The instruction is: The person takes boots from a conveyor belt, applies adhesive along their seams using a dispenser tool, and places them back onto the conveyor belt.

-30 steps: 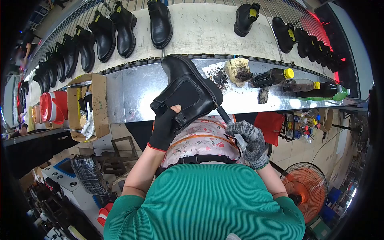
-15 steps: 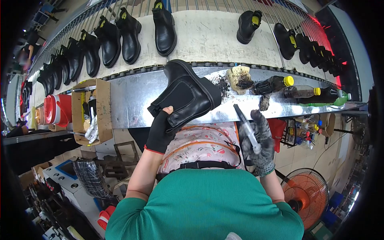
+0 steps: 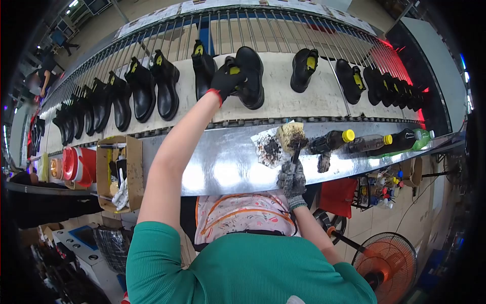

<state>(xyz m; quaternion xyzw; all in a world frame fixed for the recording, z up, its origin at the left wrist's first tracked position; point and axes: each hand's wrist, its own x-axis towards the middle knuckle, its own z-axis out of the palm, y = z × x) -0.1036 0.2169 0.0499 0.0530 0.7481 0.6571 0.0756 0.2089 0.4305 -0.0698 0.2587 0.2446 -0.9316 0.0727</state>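
My left hand (image 3: pixel 228 82), in a black glove, reaches out over the conveyor with its fingers closed at the opening of a black ankle boot (image 3: pixel 251 88). Another black boot (image 3: pixel 204 68) stands just left of it. My right hand (image 3: pixel 292 178), in a grey knit glove, is closed on a slim, dark-tipped, brush-like tool (image 3: pixel 296 154). That tip meets the stained yellow sponge (image 3: pixel 290 135); whether it presses in, I cannot tell. Beside the sponge lies a white sheet with dark smears (image 3: pixel 268 148).
Bottles with yellow caps (image 3: pixel 331 142) lie right of the sponge on the metal ledge (image 3: pixel 212 169). A cardboard box (image 3: pixel 134 175) and a red-and-white jug (image 3: pixel 76 164) are at left. More boots (image 3: pixel 120 106) line the conveyor; a fan (image 3: pixel 387 263) stands lower right.
My left hand has carried the boot from above the ledge forward onto the conveyor area. My right hand has moved left and forward, bringing the tool to the sponge. The view has tilted up.
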